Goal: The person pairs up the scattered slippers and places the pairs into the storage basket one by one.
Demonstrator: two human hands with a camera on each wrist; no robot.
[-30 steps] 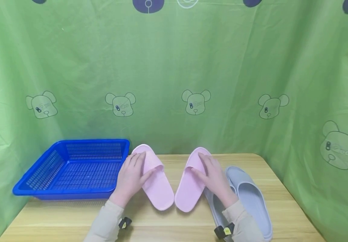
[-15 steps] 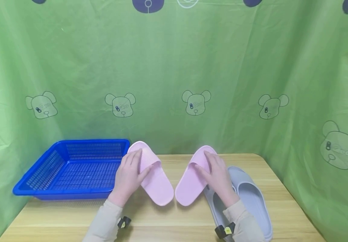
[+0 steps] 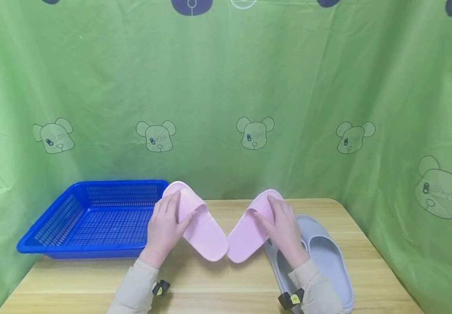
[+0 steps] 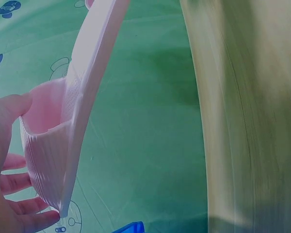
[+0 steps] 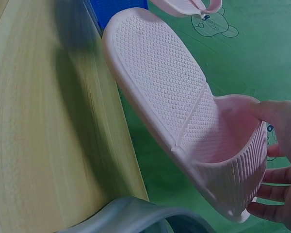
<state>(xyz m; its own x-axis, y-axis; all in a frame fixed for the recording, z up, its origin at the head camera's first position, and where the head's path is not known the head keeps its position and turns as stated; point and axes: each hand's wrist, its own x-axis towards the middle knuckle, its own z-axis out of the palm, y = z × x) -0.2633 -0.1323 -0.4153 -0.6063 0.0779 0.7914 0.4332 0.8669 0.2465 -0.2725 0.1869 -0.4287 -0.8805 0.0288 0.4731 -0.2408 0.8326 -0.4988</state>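
Note:
My left hand [image 3: 165,228] grips one pink slipper [image 3: 206,235] by its ribbed strap, thumb at the strap's opening and fingers along the outer side. My right hand [image 3: 285,229] holds the other pink slipper [image 3: 245,237] the same way. Both slippers are off the table, toes spread apart and heels meeting or nearly so in the head view. In the left wrist view the left slipper [image 4: 89,63] stands steeply beside the fingers. The right wrist view shows the textured footbed of the right slipper [image 5: 157,68].
A blue mesh basket [image 3: 112,226] stands on the left of the wooden table [image 3: 202,292]. Two grey slippers [image 3: 330,261] lie at the right, partly under my right forearm. A green curtain [image 3: 210,87] with bear prints hangs behind.
Both pink slippers have risen a little and their toes have spread further apart. My left hand has shifted slightly left, my right hand slightly right, both keeping hold of the straps.

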